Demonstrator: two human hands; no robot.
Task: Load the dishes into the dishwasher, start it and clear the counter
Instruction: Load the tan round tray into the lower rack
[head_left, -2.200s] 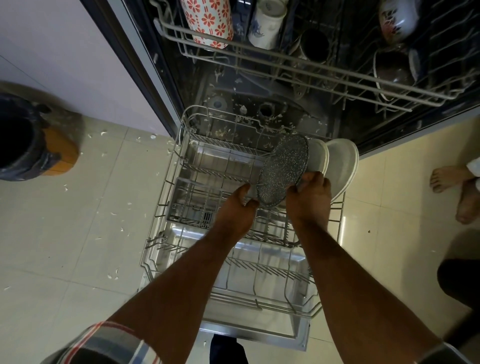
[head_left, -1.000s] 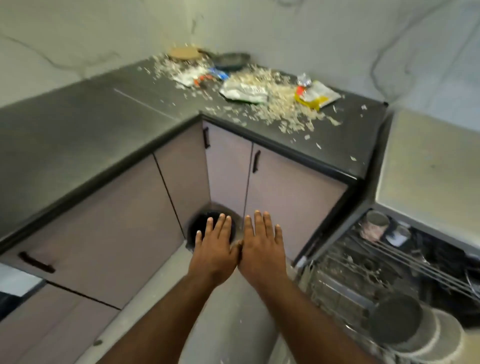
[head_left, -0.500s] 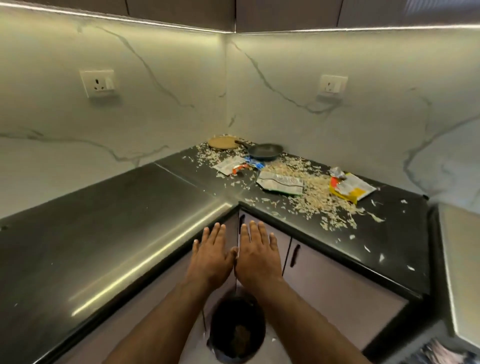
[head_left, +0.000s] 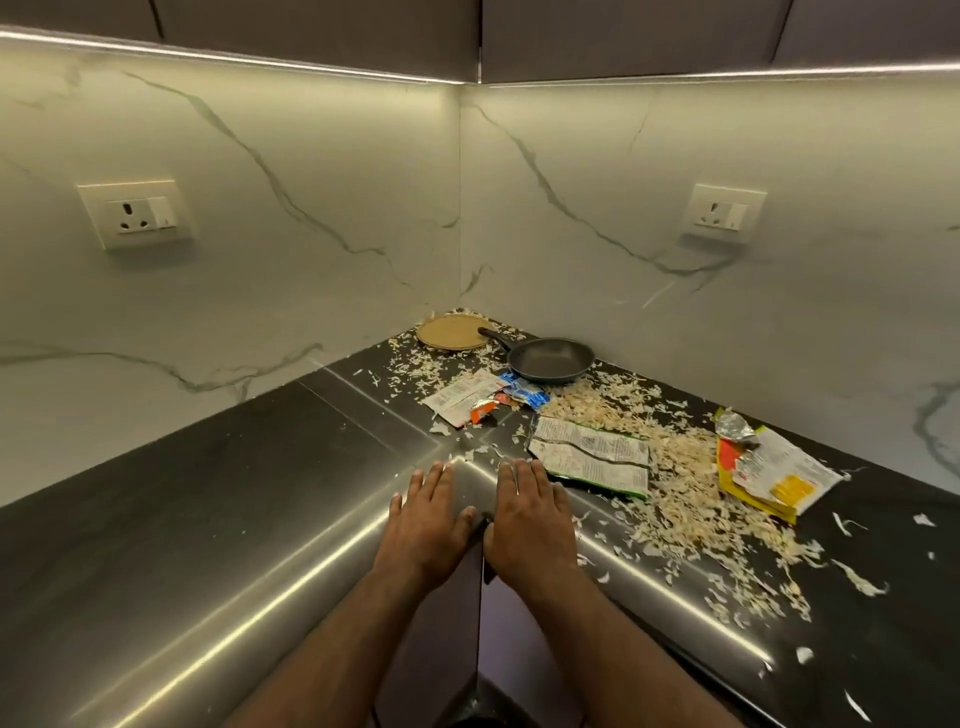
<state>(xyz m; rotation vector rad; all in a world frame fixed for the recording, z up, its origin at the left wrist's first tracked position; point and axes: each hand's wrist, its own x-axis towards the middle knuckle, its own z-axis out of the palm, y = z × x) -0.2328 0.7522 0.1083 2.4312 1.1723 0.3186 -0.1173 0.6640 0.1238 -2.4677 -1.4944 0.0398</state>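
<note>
Hands advanced over counter (head_left: 208, 519) edge; left hand (head_left: 427, 525), right hand (head_left: 530, 525) flat, grip released; frying pan (head_left: 550, 359) dark, empty.

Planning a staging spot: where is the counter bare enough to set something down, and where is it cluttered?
Bare: the left counter run, from the marble wall to the front edge, up to the left hand. Crowded: the right run, with scraps around the green wrapper, yellow wrapper and frying pan. The corner holds the brown plate.
</note>
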